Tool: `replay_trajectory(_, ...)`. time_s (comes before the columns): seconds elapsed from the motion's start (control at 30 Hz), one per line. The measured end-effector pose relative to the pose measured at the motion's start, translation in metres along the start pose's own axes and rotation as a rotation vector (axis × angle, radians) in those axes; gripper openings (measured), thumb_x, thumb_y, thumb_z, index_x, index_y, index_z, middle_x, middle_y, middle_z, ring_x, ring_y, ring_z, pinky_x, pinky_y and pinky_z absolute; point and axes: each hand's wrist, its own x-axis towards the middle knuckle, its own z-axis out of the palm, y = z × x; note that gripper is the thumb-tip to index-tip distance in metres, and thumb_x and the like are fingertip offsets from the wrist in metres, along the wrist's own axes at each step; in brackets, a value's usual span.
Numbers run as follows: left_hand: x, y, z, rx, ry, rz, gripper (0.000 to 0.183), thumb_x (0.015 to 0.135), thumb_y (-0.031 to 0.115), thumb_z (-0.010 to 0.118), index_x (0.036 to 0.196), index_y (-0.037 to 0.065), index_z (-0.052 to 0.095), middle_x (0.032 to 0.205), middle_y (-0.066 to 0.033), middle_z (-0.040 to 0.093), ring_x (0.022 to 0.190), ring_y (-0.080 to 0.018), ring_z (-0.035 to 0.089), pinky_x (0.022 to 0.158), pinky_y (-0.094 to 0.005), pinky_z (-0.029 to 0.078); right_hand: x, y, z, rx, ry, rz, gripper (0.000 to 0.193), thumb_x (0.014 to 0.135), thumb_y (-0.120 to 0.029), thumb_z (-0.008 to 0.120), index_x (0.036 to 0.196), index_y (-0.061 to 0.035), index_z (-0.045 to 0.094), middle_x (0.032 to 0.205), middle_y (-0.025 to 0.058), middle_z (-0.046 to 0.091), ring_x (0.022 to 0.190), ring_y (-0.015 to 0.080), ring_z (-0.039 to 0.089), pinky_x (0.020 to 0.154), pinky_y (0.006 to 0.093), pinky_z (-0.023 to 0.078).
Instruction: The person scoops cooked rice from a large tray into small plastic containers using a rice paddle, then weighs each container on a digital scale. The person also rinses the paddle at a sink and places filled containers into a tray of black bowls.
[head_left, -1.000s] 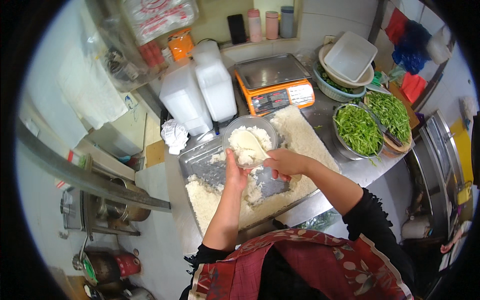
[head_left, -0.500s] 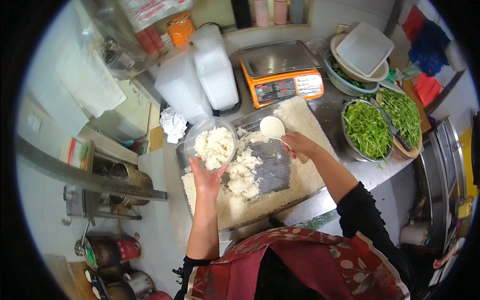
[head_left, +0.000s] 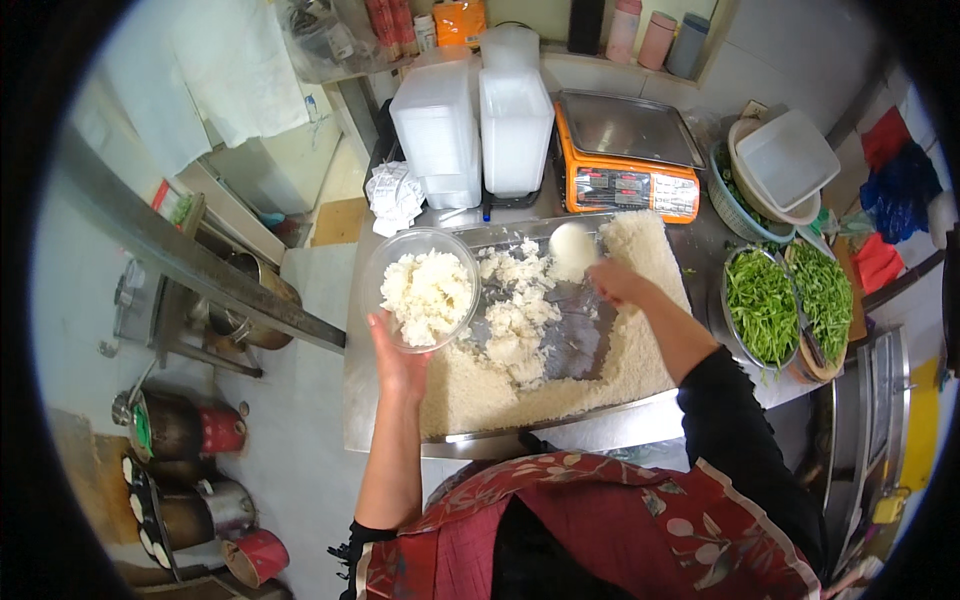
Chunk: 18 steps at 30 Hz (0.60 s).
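Observation:
My left hand (head_left: 397,355) holds a clear round plastic bowl (head_left: 372,290) from below and the side, over the left edge of a metal tray. White cooked rice (head_left: 428,293) is heaped in the bowl. In my right hand (head_left: 617,283) is a pale rice paddle (head_left: 573,250), its round blade slightly blurred, above the far part of the tray (head_left: 580,350). Rice covers the tray's near and right sides (head_left: 655,310). Loose clumps (head_left: 518,318) lie around the middle, where dark metal shows through.
Stacked clear plastic containers (head_left: 517,130) and crumpled paper (head_left: 396,197) stand behind the tray. Beyond its far right lies an orange scale (head_left: 630,190). Chopped greens fill a metal bowl (head_left: 762,310) and cover a cutting board with a knife (head_left: 812,345). A metal bar (head_left: 200,255) runs along the left.
The view has shifted, so the counter sits further right. The paddle has moved slightly over the tray, and its blade is now blurred. The bowl stays in my left hand.

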Motion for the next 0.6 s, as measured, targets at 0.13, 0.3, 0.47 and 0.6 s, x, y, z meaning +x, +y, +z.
replay_trajectory(0.13,-0.011,0.006,-0.018,0.018,-0.031,0.037,0.067,0.090,0.059,0.026,0.137,0.012,0.026,0.138,-0.0116,0.035,0.125,-0.0259,0.038,0.097,-0.0429,0.038,-0.027,-0.046,-0.017,-0.281,-0.034,0.442,0.016,0.073,-0.005,0.055,0.089,-0.0019,0.057,0.075,0.0188,0.058,0.058,0.0290,0.059,0.049,0.0367,0.049)
replay_trajectory(0.3,-0.016,0.006,-0.029,0.044,0.045,0.032,0.067,0.091,0.058,0.028,0.136,0.009,0.028,0.134,-0.0107,0.040,0.120,-0.0240,0.043,0.094,-0.0419,0.040,-0.004,-0.046,0.046,0.256,-0.199,0.473,0.017,0.084,-0.021,0.046,0.082,-0.0048,0.049,0.061,0.0061,0.048,0.046,0.0181,0.047,0.036,0.0349,0.037)
replay_trajectory(0.47,-0.015,0.003,-0.032,0.105,0.002,0.061,0.064,0.091,0.055,0.032,0.134,0.009,0.029,0.132,-0.0097,0.042,0.116,-0.0232,0.048,0.089,-0.0402,0.044,0.016,-0.050,0.085,0.688,-0.348,0.393,0.021,0.089,-0.029,0.046,0.083,-0.0093,0.044,0.057,-0.0005,0.042,0.040,0.0089,0.035,0.035,0.0261,0.030)
replay_trajectory(0.6,-0.012,-0.002,-0.049,0.144,0.052,0.096,0.063,0.090,0.051,0.041,0.135,0.011,0.027,0.131,-0.0092,0.042,0.114,-0.0234,0.049,0.086,-0.0422,0.045,0.010,-0.070,0.085,0.916,-0.364,0.339,0.020,0.090,-0.030,0.045,0.086,-0.0108,0.043,0.059,-0.0025,0.040,0.041,0.0071,0.032,0.037,0.0240,0.029)
